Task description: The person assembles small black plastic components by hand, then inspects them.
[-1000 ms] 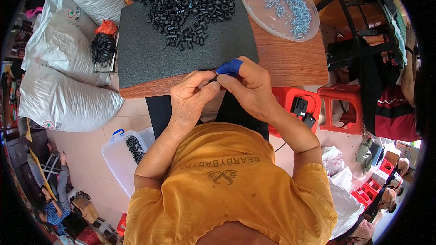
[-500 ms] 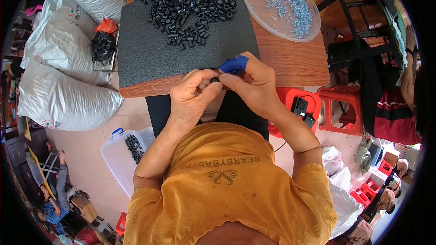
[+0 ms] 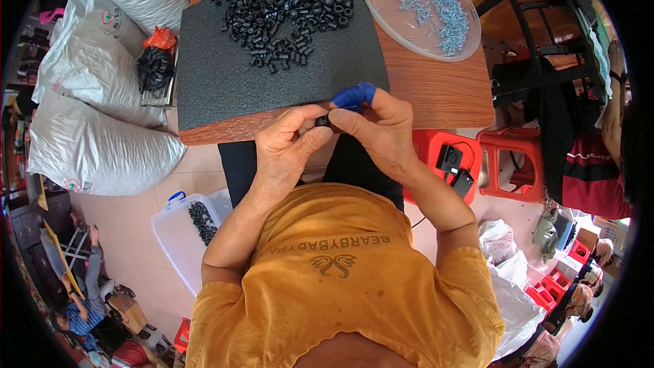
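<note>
At the table's near edge, my left hand (image 3: 289,143) pinches a small black plastic part (image 3: 321,121) between thumb and forefinger. My right hand (image 3: 378,129) meets it there, its thumb pressed against the same part and its forefinger wrapped in blue tape (image 3: 354,95). Whether the right fingers hold a second small piece cannot be made out. Beyond the hands, a heap of black plastic parts (image 3: 286,17) lies on a dark grey foam mat (image 3: 211,88). To the right of the mat, a round clear tray (image 3: 402,34) carries many tiny light-blue pieces (image 3: 449,27).
The wooden table (image 3: 436,95) spans the front. White sacks (image 3: 102,143) are piled at the left. A clear plastic bin (image 3: 174,228) with black parts sits on the floor at lower left. Red stools (image 3: 511,163) stand at the right, near another person's arm (image 3: 613,95).
Both hands stay together at the table edge. My right forefinger with the blue tape has shifted slightly, and the black part shows a little more between the fingers.
</note>
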Available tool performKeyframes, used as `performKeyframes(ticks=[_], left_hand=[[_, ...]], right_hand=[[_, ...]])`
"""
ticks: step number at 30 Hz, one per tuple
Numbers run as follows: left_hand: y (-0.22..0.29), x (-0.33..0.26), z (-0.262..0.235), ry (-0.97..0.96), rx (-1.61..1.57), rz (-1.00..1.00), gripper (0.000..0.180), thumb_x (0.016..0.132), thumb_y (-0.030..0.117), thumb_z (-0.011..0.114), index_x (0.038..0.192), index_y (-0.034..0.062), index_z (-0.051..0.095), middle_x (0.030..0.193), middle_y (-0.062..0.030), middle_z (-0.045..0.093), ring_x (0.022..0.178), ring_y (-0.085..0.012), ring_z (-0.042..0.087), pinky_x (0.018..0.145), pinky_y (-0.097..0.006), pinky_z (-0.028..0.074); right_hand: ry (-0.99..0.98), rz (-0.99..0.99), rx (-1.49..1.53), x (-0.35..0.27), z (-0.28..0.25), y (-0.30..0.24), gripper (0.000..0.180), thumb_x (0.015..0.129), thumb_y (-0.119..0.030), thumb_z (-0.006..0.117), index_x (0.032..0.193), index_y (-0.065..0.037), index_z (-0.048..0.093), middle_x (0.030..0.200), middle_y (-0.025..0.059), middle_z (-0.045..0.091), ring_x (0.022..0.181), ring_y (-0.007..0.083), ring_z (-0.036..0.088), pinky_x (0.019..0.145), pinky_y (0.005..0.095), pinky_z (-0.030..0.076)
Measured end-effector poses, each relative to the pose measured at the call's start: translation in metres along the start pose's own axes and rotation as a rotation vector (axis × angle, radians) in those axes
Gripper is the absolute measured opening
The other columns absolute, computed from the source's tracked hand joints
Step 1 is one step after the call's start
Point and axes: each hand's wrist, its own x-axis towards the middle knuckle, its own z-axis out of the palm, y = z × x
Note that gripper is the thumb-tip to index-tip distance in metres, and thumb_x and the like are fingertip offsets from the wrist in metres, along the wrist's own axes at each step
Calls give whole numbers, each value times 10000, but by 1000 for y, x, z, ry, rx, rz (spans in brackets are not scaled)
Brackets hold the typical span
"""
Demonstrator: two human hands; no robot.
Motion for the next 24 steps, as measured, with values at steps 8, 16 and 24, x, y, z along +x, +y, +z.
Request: performKeyframes(ticks=[8, 16, 24], left_hand=[[0, -2, 3, -5, -130, -40, 252, 836, 85, 737, 1048, -26, 661, 796, 5, 611, 650, -36, 519, 551, -168, 422], [2, -3, 4, 6, -104, -40, 243, 824, 74, 745, 1030, -27, 667, 769, 8, 606, 630, -34, 514, 542, -170, 420], [3, -5, 5, 26, -62, -41, 210, 834, 50, 731, 1023, -16, 669, 813, -2, 642, 697, -36, 542, 621, -173, 444]], right_hand=[[16, -74, -75, -3, -2, 5, 70, 827, -29, 711, 878, -11, 665, 826, 18, 608, 758, 72, 574, 654, 232, 482], [25, -205, -205, -6, -3, 10, 101, 790, -50, 725, 871, -22, 670, 808, 56, 604, 769, 155, 569, 667, 278, 460], [61, -402, -473, -10, 0, 7, 140, 752, 4, 709, 877, -33, 658, 825, 94, 604, 768, 252, 556, 653, 342, 450]])
